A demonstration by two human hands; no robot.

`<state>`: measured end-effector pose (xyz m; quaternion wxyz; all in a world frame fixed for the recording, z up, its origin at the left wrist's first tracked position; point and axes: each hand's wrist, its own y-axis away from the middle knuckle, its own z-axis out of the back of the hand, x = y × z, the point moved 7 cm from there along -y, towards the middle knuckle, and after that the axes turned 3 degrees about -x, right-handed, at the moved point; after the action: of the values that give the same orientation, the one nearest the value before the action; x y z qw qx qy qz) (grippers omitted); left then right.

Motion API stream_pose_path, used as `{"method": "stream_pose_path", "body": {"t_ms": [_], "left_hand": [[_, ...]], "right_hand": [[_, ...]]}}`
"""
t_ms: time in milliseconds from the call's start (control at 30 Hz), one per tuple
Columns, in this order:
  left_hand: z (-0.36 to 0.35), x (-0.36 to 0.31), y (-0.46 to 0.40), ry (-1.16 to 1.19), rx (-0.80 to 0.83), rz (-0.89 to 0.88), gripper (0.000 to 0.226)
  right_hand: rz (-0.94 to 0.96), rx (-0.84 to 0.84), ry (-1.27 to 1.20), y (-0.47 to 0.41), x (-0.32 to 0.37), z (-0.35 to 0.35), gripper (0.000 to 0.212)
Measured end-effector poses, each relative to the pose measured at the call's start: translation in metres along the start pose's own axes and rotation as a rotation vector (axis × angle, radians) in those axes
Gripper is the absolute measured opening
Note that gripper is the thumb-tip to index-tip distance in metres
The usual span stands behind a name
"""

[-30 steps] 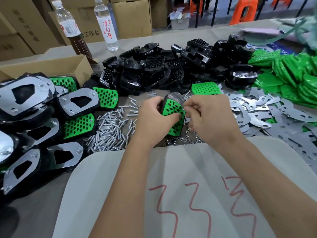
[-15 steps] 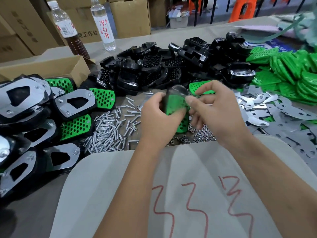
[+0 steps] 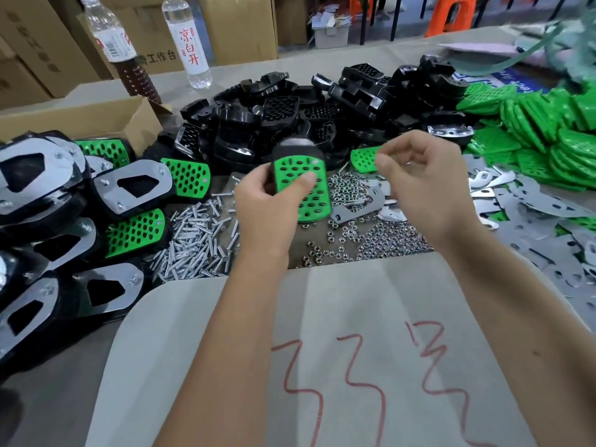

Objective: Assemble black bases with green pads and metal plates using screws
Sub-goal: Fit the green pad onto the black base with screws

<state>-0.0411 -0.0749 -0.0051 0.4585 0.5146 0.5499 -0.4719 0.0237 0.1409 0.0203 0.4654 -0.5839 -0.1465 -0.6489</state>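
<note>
Head view, left hand (image 3: 264, 204) still gripping green-padded base (image 3: 301, 185), right hand (image 3: 425, 185) now lifted clear, fingers loosely curled, empty.

Brown cardboard boxes (image 3: 225, 24) are stacked behind the grey worktable (image 3: 290, 64), one printed with Chinese characters. An orange plastic stool (image 3: 454, 14) and black metal legs (image 3: 366, 17) stand farther back on a grey floor. A small grey bin (image 3: 330, 35) holds papers.

The black bases (image 3: 283, 124) are glossy moulded plastic, the green pads (image 3: 541, 124) smooth bright plastic. Screws (image 3: 196, 240), nuts (image 3: 380, 240) and plates (image 3: 532, 208) are shiny bare metal.
</note>
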Motion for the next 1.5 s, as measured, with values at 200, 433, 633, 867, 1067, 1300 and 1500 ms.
{"method": "stream_pose_path", "body": {"t_ms": [200, 433, 633, 867, 1067, 1300, 1500], "left_hand": [[0.026, 0.009, -0.011, 0.151, -0.184, 0.154, 0.012], [0.009, 0.014, -0.007, -0.002, 0.024, 0.174, 0.015], [-0.008, 0.006, 0.002, -0.223, 0.14, -0.016, 0.021], [-0.029, -0.015, 0.021, -0.386, 0.238, -0.288, 0.012], [-0.036, -0.019, 0.03, -0.422, 0.228, -0.381, 0.012], [-0.037, -0.021, 0.032, -0.504, 0.217, -0.441, 0.014], [-0.037, -0.018, 0.029, -0.464, 0.235, -0.392, 0.014]], "right_hand": [[0.124, 0.387, 0.842, 0.013, -0.002, -0.039, 0.01], [0.149, 0.21, 0.536, 0.013, 0.008, -0.031, 0.006], [0.07, 0.105, -0.147, 0.016, 0.018, -0.026, 0.014], [0.079, 0.038, -0.267, 0.023, 0.026, -0.027, 0.013], [0.143, -0.055, -0.06, 0.023, 0.032, -0.02, 0.013], [0.096, 0.024, -0.182, 0.02, 0.03, -0.02, 0.017], [-0.148, 0.172, -0.576, 0.02, 0.015, -0.031, 0.024]]}}
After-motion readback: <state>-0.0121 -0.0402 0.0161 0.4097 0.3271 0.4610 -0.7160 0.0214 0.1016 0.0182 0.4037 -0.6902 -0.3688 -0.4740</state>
